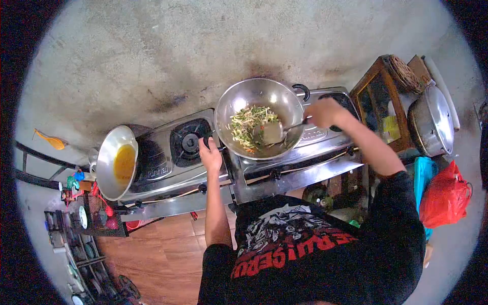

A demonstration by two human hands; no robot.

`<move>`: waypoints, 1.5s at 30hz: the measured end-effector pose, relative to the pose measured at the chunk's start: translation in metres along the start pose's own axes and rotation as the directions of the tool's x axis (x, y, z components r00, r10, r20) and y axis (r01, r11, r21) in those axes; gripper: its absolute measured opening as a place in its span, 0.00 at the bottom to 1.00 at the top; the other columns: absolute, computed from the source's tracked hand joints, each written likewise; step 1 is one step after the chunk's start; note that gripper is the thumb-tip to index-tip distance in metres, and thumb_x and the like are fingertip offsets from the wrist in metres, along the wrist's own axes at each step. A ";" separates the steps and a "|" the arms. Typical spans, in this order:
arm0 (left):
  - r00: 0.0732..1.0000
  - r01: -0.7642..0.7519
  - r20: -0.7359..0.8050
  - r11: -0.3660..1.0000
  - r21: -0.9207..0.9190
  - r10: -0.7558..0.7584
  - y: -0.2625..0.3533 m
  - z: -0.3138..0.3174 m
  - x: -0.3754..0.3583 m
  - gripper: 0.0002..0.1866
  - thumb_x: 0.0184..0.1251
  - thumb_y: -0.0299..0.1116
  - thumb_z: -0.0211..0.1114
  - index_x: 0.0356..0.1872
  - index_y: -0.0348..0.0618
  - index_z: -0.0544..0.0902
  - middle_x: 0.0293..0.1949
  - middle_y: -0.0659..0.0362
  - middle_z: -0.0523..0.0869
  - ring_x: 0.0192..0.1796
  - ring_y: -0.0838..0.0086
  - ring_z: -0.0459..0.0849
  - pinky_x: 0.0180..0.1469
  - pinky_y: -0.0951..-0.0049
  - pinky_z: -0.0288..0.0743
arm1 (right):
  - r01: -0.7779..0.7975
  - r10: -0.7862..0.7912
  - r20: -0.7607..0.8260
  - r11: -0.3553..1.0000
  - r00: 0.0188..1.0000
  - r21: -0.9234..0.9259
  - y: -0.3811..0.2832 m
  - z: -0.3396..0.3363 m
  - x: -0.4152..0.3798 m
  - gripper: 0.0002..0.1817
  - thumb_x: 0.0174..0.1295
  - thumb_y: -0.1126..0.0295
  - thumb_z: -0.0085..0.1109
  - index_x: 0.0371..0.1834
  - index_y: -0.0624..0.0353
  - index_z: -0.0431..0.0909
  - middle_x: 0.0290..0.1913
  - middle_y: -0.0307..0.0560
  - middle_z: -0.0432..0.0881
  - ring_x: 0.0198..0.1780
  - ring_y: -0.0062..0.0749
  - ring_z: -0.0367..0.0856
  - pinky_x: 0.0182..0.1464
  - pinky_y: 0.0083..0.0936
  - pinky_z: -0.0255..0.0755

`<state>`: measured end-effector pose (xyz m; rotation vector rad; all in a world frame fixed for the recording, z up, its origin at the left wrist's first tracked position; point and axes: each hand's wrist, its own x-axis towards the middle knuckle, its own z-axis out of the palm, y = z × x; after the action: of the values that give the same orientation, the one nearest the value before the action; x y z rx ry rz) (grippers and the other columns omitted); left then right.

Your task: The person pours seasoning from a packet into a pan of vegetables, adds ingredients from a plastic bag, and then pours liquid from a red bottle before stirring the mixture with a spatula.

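A metal wok [239, 94] sits on the right-hand stove, tilted slightly in view, with a black loop handle [303, 91] at its upper right. Chopped vegetables [249, 122], green and pale with orange bits, lie in its bottom. My left hand [211, 156] is closed around the wok's left handle, which the fingers partly cover. A metal spatula [272, 133] rests its broad blade among the vegetables. Its handle runs up to the right into my right hand [325, 113], which is closed on it and a little blurred.
On the left, a pan [104, 168] holds yellow oil beside a bare burner [190, 143]. A wooden glass-fronted cabinet [381, 101], a large lidded pot [432, 119] and a red plastic bag [445, 198] stand at right. An orange ladle [51, 141] hangs on the wall.
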<state>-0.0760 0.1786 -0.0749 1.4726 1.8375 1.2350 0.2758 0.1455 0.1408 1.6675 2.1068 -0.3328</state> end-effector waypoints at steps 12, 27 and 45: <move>0.997 -0.043 -0.063 0.997 0.062 0.047 0.006 -0.001 -0.002 0.26 0.70 0.46 0.53 0.57 0.31 0.71 0.49 0.35 0.80 0.52 0.42 0.77 0.56 0.55 0.68 | 0.223 -0.259 -0.232 0.960 0.938 -0.169 0.023 -0.025 0.064 0.12 0.50 0.65 0.56 0.34 0.57 0.84 0.36 0.54 0.85 0.39 0.44 0.85 0.39 0.39 0.78; 0.998 -0.024 0.053 0.991 0.133 0.017 0.026 -0.013 0.017 0.29 0.69 0.47 0.55 0.59 0.30 0.72 0.56 0.38 0.77 0.58 0.46 0.75 0.60 0.58 0.66 | 0.197 -0.336 -0.445 0.923 0.830 -0.330 0.029 -0.037 0.127 0.09 0.52 0.66 0.58 0.36 0.49 0.82 0.36 0.48 0.84 0.42 0.45 0.83 0.42 0.41 0.76; 0.995 0.010 0.101 0.991 0.135 -0.024 0.029 -0.016 0.025 0.31 0.68 0.48 0.56 0.59 0.27 0.72 0.58 0.37 0.75 0.62 0.48 0.73 0.65 0.61 0.63 | 0.407 -0.451 -0.469 0.891 0.759 -0.199 -0.006 -0.018 0.110 0.08 0.55 0.65 0.59 0.36 0.52 0.81 0.33 0.52 0.84 0.41 0.50 0.83 0.40 0.45 0.76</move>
<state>-0.0821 0.1973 -0.0386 1.5580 1.8919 1.0252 0.2460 0.2469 0.1043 1.2917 2.8590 0.0852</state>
